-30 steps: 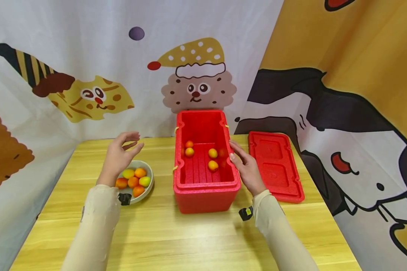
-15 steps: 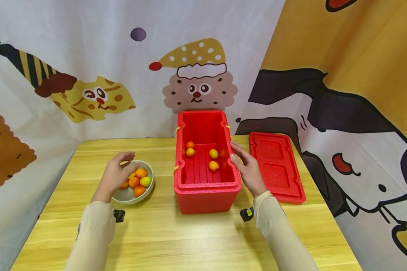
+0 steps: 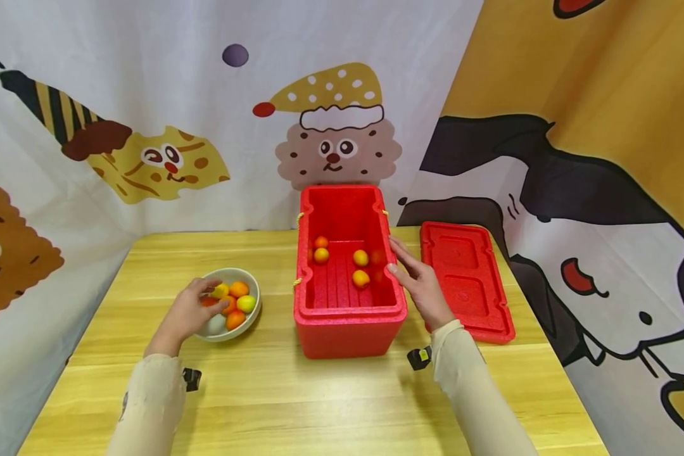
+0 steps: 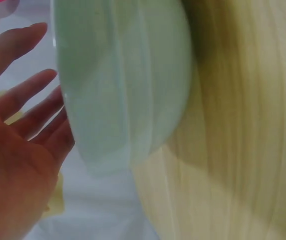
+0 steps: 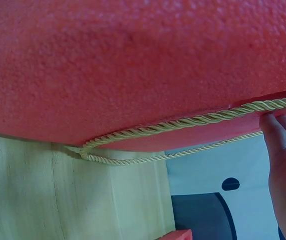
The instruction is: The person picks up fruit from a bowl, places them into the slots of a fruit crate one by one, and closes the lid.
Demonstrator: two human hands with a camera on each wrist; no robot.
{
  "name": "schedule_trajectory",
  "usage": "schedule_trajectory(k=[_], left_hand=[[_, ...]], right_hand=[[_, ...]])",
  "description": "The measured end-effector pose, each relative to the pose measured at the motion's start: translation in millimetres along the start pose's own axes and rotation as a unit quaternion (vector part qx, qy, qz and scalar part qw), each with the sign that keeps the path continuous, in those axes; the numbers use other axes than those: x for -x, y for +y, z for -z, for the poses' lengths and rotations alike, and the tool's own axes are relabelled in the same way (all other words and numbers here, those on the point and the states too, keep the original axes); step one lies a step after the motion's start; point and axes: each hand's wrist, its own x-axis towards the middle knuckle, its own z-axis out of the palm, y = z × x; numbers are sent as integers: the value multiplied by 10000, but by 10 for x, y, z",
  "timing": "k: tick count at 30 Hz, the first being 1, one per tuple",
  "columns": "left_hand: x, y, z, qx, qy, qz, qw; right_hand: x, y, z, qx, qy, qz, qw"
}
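My left hand (image 3: 187, 311) is over the left side of a pale bowl (image 3: 256, 315), its fingers spread and slightly bent above an orange and a yellow fruit (image 3: 221, 291). In the left wrist view the fingertips (image 4: 45, 75) reach in at the bowl's rim, and no fruit shows there. Orange and yellow-green fruit (image 3: 247, 304) fill much of the bowl. My right hand (image 3: 424, 288) rests against the right rim of a red foam box (image 3: 342, 335), fingers fairly straight. Inside the box lie several small orange fruits (image 3: 361, 278), apart from each other.
A red lid (image 3: 467, 285) lies flat on the wooden table (image 3: 308, 405), to the right of the box. A gold cord (image 5: 183, 123) hangs along the box's side. A printed cartoon curtain (image 3: 165, 95) stands right behind the table.
My left hand has come down and toward me, from above the bowl's far side to the fruit at its left side. The right hand has stayed at the box's rim.
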Motion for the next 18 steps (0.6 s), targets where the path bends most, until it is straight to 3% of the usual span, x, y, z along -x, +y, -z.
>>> schedule_trajectory(k=[11,18], left_hand=[[-21,-56,-176,-539,-54,-629,9965],[-27,-49,-235,-868,-29,-711,9937]], right_hand=[[9,19,-2,18,23,-28,10000],[8,22,-7,-86,40,-67,9999]])
